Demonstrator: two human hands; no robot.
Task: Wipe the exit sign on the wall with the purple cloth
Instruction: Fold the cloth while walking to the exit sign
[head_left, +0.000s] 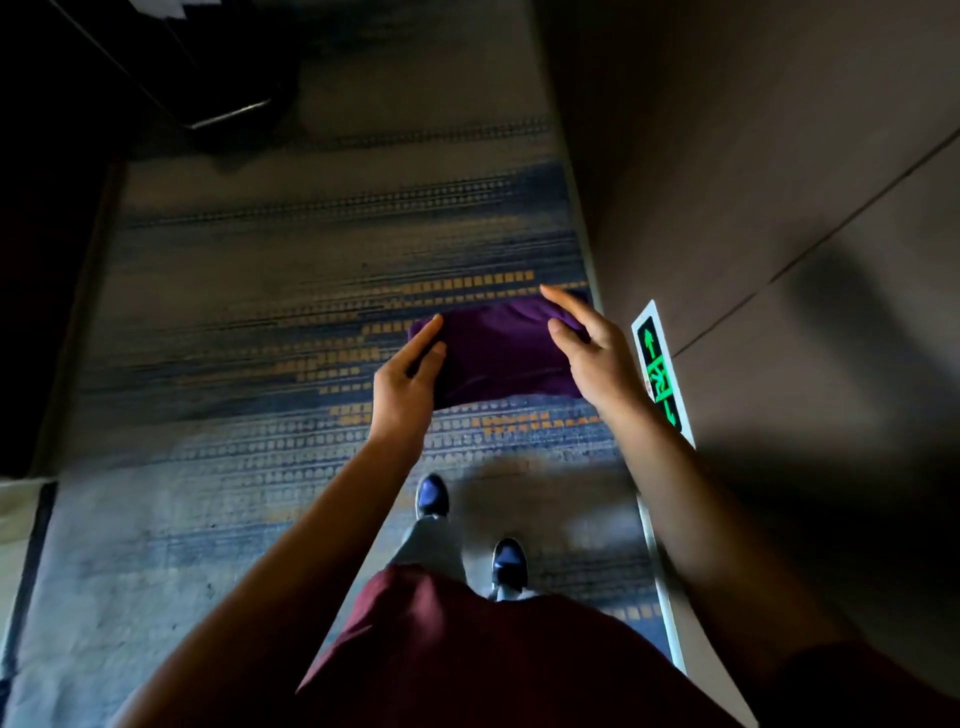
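I hold the purple cloth (501, 353) out in front of me with both hands, above the carpet (260, 312) and clear of it. My left hand (408, 382) is clamped on the cloth's left edge, thumb on the near face and fingers curled around behind. My right hand (592, 351) grips the right edge, with the index finger stretched out along the top and the thumb pressing on the near face. Between the two hands the cloth hangs as a folded, roughly rectangular pad, slightly tilted, with its lower edge drooping toward my left side.

The exit sign (662, 371) sits low on the wall (779, 208) to my right, just above the pale skirting strip (657, 561) where the wall meets the carpet. It is a narrow panel with a white frame and lit green arrows and a running figure. My right wrist overlaps part of its lower half in the view, and the cloth is near the sign but not touching it.

Below my arms I see my dark red top (467, 649), pale trousers and two dark shoes (432, 496) on the patterned blue, grey and yellow carpet.
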